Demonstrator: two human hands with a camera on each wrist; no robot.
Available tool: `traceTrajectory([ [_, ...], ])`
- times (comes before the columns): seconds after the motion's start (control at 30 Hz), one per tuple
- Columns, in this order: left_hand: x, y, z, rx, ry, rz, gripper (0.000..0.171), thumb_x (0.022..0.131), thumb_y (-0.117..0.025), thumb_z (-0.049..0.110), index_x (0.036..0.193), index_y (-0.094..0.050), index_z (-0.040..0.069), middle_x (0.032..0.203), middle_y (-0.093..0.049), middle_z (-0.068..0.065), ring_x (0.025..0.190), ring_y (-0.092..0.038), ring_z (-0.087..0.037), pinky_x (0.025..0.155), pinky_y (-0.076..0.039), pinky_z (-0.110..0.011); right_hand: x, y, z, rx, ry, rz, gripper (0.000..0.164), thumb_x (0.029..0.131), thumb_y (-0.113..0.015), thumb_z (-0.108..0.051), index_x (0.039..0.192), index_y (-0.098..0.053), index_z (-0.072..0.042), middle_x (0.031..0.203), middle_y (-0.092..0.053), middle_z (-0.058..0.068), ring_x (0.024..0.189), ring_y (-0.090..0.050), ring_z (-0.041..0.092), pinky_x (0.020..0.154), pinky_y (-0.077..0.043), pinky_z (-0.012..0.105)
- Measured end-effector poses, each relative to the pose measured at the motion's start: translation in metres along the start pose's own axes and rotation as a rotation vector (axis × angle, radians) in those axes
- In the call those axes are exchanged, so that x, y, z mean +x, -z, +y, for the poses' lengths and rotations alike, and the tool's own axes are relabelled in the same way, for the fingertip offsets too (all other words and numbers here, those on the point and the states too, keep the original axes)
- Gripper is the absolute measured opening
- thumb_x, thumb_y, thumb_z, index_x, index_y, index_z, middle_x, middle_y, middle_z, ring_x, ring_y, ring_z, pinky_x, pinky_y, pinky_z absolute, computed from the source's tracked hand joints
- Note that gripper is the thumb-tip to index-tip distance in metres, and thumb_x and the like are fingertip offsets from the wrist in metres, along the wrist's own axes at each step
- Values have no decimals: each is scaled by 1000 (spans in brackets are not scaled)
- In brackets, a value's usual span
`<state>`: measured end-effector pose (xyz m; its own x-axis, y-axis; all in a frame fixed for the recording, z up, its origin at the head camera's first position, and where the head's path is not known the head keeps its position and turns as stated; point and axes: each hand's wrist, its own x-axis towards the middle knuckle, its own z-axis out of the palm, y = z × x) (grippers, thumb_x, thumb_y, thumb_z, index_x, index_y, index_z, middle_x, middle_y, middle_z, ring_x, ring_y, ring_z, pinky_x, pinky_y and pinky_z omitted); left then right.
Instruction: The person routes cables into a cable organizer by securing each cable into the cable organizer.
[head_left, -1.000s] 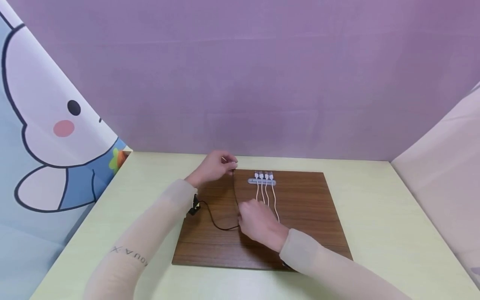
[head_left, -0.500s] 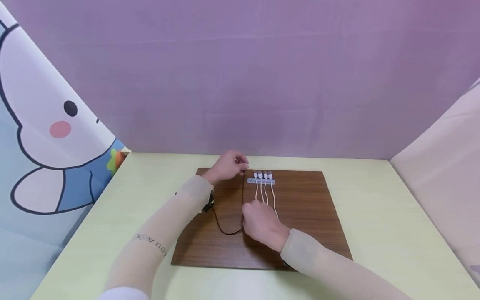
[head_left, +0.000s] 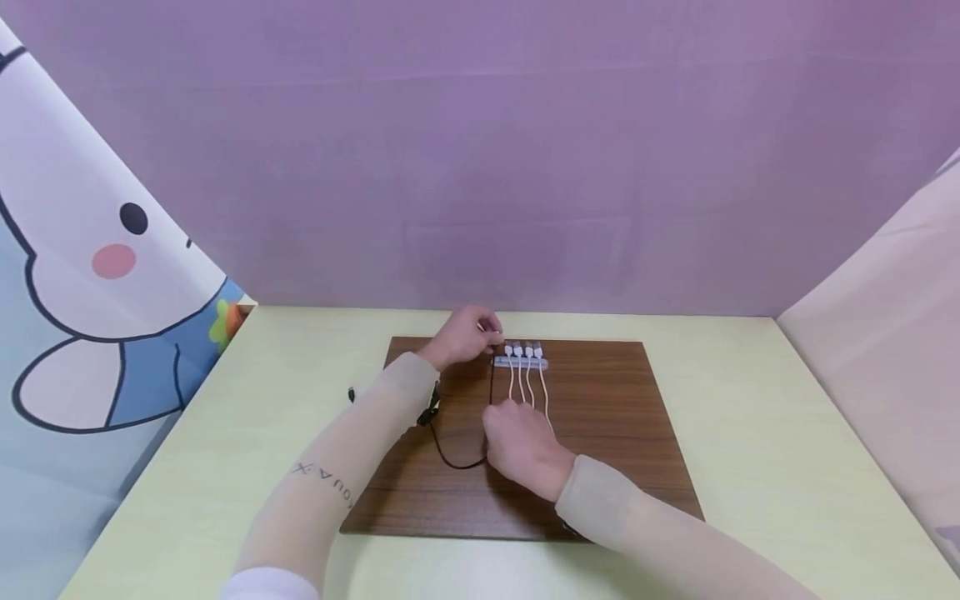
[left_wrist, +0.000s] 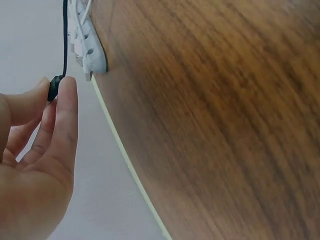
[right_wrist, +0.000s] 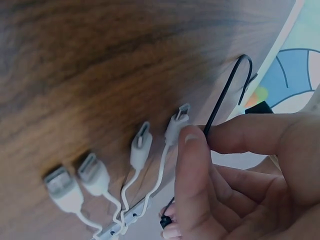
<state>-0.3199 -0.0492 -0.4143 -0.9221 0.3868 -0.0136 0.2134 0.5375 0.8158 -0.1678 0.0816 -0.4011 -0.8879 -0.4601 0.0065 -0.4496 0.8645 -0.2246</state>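
In the head view my left hand [head_left: 463, 337] is at the board's far edge, just left of a pale cable holder [head_left: 498, 362]. Its thumb and fingertips pinch the black plug [left_wrist: 54, 89] of a thin black cable [left_wrist: 65, 40]. Lower down, my right hand [head_left: 523, 448] pinches the same cable [right_wrist: 225, 97] between thumb and forefinger. Several white cables [head_left: 546, 400] run through the holder. Their near connectors [right_wrist: 141, 146] lie side by side on the board beside my right fingers, mostly covered by that hand in the head view.
A brown wood-grain board [head_left: 600, 433] lies on a pale yellow table [head_left: 750, 417]. The slack cable loops left, and a black connector [head_left: 352, 394] shows beside my left sleeve. A purple curtain [head_left: 525, 167] stands behind, with a cartoon-printed cloth [head_left: 67, 333] at the left.
My left hand has moved right with the black plug, closer to the cable holder. My right hand has hardly moved. The cable between the hands now runs nearly straight, along the holder's left end.
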Motion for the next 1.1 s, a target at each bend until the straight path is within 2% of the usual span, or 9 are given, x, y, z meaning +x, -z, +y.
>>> traceTrajectory([
  [0.33,5,-8,-1,40,5,25,3,97,-69,6,99,-70,4,94,-65,-9,77,-68,-20,69,-57,-30,4,2,1,-25,-36,-69,19,81,-69,3,68,-63,-9,66,-60,5,54,-54,16,43,-47,35],
  [0.67,7,-11,-3,63,0,11,5,95,-71,6,99,-71,3,92,-66,-8,77,-67,-18,68,-56,-29,6,1,-1,-64,-68,-127,18,83,-69,0,70,-63,-10,67,-62,5,58,-58,19,46,-51,38],
  [0.9,6,-8,-5,100,0,8,5,95,-71,6,98,-71,2,90,-66,-7,76,-67,-18,70,-56,-29,7,1,-6,-90,-57,-116,15,82,-69,-1,71,-65,-10,72,-66,7,64,-65,25,49,-54,43],
  [1.1,5,-10,-6,142,8,2,4,95,-72,7,97,-70,4,90,-65,-6,77,-65,-18,69,-54,-29,6,0,-9,-138,-59,-121,13,83,-70,-4,72,-66,-11,71,-65,6,64,-64,24,50,-54,42],
])
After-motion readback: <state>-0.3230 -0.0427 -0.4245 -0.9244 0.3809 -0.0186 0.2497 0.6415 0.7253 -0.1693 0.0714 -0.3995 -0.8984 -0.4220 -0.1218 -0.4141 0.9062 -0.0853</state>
